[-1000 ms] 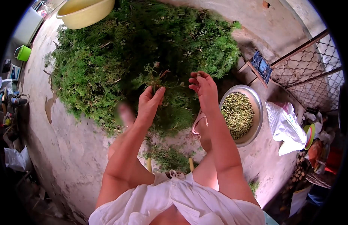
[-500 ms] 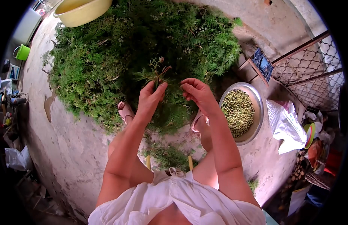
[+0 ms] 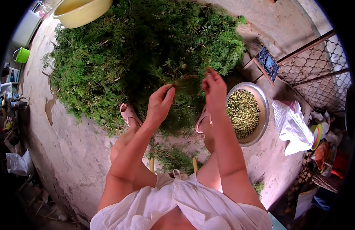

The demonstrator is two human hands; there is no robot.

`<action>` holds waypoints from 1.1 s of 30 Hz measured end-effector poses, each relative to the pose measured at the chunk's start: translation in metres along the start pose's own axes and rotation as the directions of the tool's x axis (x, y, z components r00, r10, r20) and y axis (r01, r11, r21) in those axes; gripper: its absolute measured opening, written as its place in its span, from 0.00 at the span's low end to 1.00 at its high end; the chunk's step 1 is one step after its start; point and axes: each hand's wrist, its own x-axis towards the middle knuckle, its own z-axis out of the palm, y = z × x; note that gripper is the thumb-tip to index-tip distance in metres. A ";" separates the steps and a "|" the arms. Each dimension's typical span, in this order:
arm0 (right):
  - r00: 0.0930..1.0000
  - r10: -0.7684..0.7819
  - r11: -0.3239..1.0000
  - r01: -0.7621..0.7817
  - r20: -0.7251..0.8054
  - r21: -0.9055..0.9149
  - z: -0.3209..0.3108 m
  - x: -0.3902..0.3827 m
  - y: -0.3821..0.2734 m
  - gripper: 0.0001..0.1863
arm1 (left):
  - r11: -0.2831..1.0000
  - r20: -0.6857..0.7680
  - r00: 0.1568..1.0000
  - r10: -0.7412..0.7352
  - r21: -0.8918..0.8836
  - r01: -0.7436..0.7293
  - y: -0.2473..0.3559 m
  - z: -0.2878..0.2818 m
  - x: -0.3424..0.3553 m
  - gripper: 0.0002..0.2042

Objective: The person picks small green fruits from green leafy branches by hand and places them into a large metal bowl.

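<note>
My left hand pinches the base of a green conifer sprig between thumb and fingers. Thin reddish twigs and a small brownish cone show at its top. Just right of the sprig, my right hand is raised with its fingers pinched together. Whatever those fingertips hold, if anything, is too small and blurred to make out. Under both hands spreads a large heap of green conifer branches. A metal basin beside my right forearm holds many small round green-yellow cones.
A yellow tub stands at the far left of the heap, a green bucket farther left. On the right are a white sack, wire mesh and a small wooden-framed seat. Pink sandals are on my feet.
My right hand has moved up and to the right, away from the sprig. My left hand has shifted slightly right and down, still holding the sprig, which now leans more to the right.
</note>
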 end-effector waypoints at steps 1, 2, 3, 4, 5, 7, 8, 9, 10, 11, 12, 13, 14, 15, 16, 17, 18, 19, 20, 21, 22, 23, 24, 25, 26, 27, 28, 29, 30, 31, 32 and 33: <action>0.996 -0.030 0.990 0.040 -0.079 0.136 -0.014 0.008 -0.004 0.13 | 1.000 0.004 1.000 0.002 -0.003 -0.002 0.002 0.000 0.000 0.13; 0.994 -0.106 0.965 0.110 -0.028 0.240 -0.021 0.013 -0.013 0.12 | 0.999 -0.005 0.999 -0.035 -0.004 0.035 0.004 -0.001 0.001 0.13; 0.997 -0.070 0.959 0.080 -0.045 0.273 -0.011 0.007 -0.023 0.11 | 0.997 -0.025 0.997 -0.072 0.000 0.072 0.005 -0.005 0.001 0.14; 0.998 -0.034 0.951 0.051 -0.060 0.305 -0.002 0.000 -0.032 0.10 | 0.998 -0.035 0.997 -0.070 0.004 0.070 0.004 -0.007 0.001 0.14; 0.998 -0.034 0.951 0.050 -0.058 0.306 0.000 -0.004 -0.031 0.10 | 0.997 -0.026 0.997 -0.076 0.028 0.077 0.003 -0.004 0.000 0.15; 0.978 0.089 0.935 -0.147 0.190 0.322 0.006 -0.012 -0.028 0.08 | 0.987 0.006 0.995 -0.099 0.124 0.097 0.006 -0.003 0.001 0.16; 0.978 0.093 0.934 -0.151 0.187 0.323 0.010 -0.017 -0.026 0.08 | 0.987 0.006 0.995 -0.104 0.126 0.103 0.006 -0.001 0.000 0.16; 0.955 0.118 0.990 -0.135 0.273 0.047 0.016 -0.023 -0.024 0.08 | 0.991 -0.029 0.994 -0.102 0.080 0.104 0.006 0.001 -0.001 0.16; 0.923 0.166 0.969 -0.087 0.347 -0.230 0.022 -0.027 -0.020 0.09 | 0.994 -0.064 0.993 -0.102 0.034 0.104 0.005 0.002 -0.002 0.16; 0.924 0.165 0.969 -0.087 0.345 -0.230 0.027 -0.029 -0.014 0.09 | 0.994 -0.062 0.993 -0.102 0.034 0.104 0.004 0.002 -0.002 0.16; 0.919 0.066 0.912 0.102 0.388 -0.396 0.031 -0.029 -0.005 0.09 | 0.995 -0.034 0.996 -0.078 0.055 0.080 0.002 0.002 -0.001 0.16; 0.895 -0.019 0.795 0.284 0.446 -0.535 0.032 -0.029 0.002 0.09 | 0.996 -0.006 0.998 -0.055 0.075 0.056 0.000 0.003 0.000 0.15; 0.896 -0.019 0.796 0.282 0.443 -0.535 0.034 -0.029 0.008 0.09 | 0.995 -0.004 0.998 -0.058 0.077 0.058 -0.002 0.004 0.000 0.15; 0.884 -0.082 0.797 0.336 0.461 -0.502 0.034 -0.028 0.013 0.09 | 0.997 -0.028 0.997 -0.067 0.042 0.068 -0.003 0.005 -0.001 0.15; 0.867 -0.145 0.793 0.390 0.476 -0.468 0.033 -0.027 0.018 0.10 | 0.997 -0.053 0.996 -0.077 0.006 0.078 -0.004 0.006 -0.001 0.15; 0.824 -0.239 0.744 0.495 0.513 -0.449 0.032 -0.023 0.021 0.09 | 0.997 -0.052 0.996 -0.079 0.008 0.080 -0.003 0.007 -0.001 0.15; 0.826 -0.239 0.744 0.494 0.511 -0.449 0.030 -0.022 0.022 0.09 | 0.996 -0.016 0.996 -0.091 -0.005 0.091 0.001 0.007 -0.001 0.14; 0.809 -0.300 0.680 0.553 0.505 -0.482 0.028 -0.022 0.022 0.08 | 0.995 0.020 0.995 -0.102 -0.018 0.103 0.003 0.008 -0.001 0.13; 0.787 -0.361 0.610 0.605 0.501 -0.512 0.029 -0.022 0.022 0.07 | 0.995 0.021 0.995 -0.103 -0.016 0.103 0.003 0.006 -0.001 0.13; 0.787 -0.362 0.611 0.605 0.500 -0.511 0.029 -0.023 0.019 0.07 | 0.995 0.054 0.995 -0.081 0.057 0.078 0.002 0.003 -0.001 0.13; 0.913 -0.284 0.800 0.393 0.292 -0.452 0.029 -0.023 0.014 0.05 | 0.990 0.089 0.994 -0.061 0.129 0.049 0.002 0.000 -0.001 0.13; 0.985 -0.142 0.932 0.165 0.094 -0.323 0.031 -0.022 0.008 0.05 | 0.990 0.083 0.995 -0.063 0.133 0.051 0.003 -0.004 -0.003 0.13; 0.997 -0.042 0.999 0.044 0.062 -0.030 0.024 -0.019 -0.012 0.06 | 0.988 0.042 0.996 -0.079 0.138 0.073 0.008 -0.004 -0.003 0.13; 0.992 -0.018 0.989 -0.001 0.125 0.149 0.009 -0.009 -0.021 0.07 | 0.985 0.001 0.995 -0.096 0.142 0.095 0.011 -0.004 -0.003 0.12; 0.989 -0.062 0.957 0.020 0.137 0.289 0.004 -0.005 -0.029 0.08 | 0.985 0.002 0.996 -0.094 0.143 0.093 0.010 -0.004 -0.004 0.12; 0.995 -0.009 0.954 -0.022 0.102 0.299 0.003 -0.003 -0.032 0.08 | 0.990 0.002 0.995 -0.096 0.104 0.095 0.007 -0.004 -0.005 0.12; 0.997 0.045 0.948 -0.064 0.068 0.311 0.003 -0.003 -0.035 0.09 | 0.993 0.003 0.995 -0.098 0.066 0.097 0.005 -0.004 -0.005 0.11; 0.997 0.044 0.948 -0.062 0.064 0.312 0.003 -0.004 -0.033 0.09 | 0.993 0.007 0.995 -0.099 0.067 0.098 0.003 -0.005 -0.005 0.11; 0.985 0.115 0.962 -0.143 0.132 0.231 0.004 -0.006 -0.031 0.09 | 0.989 0.002 0.997 -0.083 0.121 0.082 0.001 -0.006 -0.005 0.11; 0.963 0.190 0.965 -0.219 0.193 0.144 0.006 -0.007 -0.028 0.10 | 0.983 -0.001 0.998 -0.066 0.174 0.065 0.000 -0.006 -0.005 0.11; 0.964 0.189 0.965 -0.217 0.186 0.147 0.006 -0.007 -0.023 0.10 | 0.982 0.006 0.998 -0.069 0.175 0.067 -0.001 -0.005 -0.005 0.11; 0.949 0.223 0.967 -0.245 0.223 0.074 0.006 -0.006 -0.016 0.11 | 0.979 0.016 0.999 -0.044 0.202 0.040 -0.002 -0.004 -0.005 0.12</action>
